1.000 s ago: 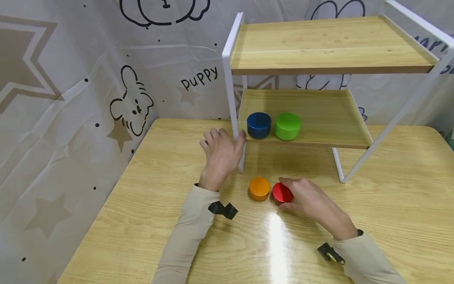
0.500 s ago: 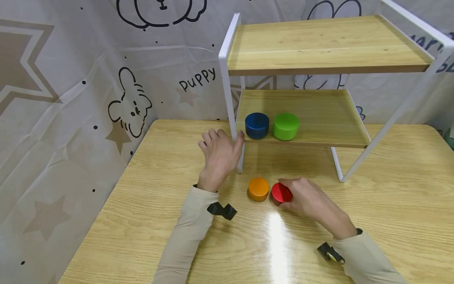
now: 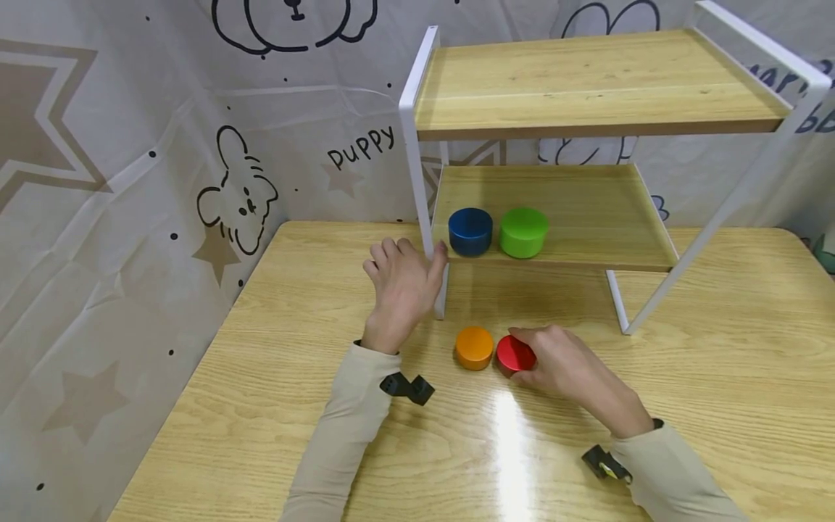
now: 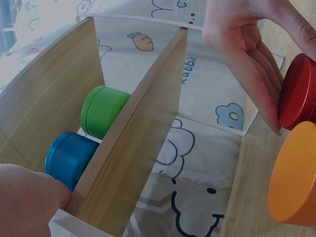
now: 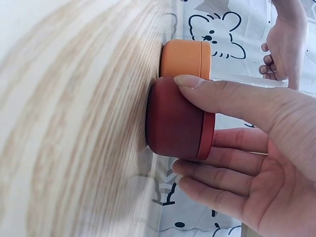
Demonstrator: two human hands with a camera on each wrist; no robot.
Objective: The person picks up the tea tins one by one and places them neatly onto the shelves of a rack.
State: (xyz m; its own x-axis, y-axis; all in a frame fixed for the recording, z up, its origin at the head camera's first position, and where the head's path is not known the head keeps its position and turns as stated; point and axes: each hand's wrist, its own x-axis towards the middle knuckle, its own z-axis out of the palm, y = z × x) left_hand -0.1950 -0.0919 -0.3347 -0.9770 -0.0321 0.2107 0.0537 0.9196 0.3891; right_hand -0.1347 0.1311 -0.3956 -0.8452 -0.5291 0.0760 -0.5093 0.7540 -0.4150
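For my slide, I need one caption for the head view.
Right hand's grip on a red container beside an orange container, with a blue container and a green container on the lower shelf.

Right grip [image 5: 269, 168] round red tin [image 5: 175, 123], orange tin [image 5: 182, 58] just beside

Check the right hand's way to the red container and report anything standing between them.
Nothing visible stands between them: the right hand holds the red container directly. The orange container sits close beside it on the person's left, away from that hand's palm, so not in between.
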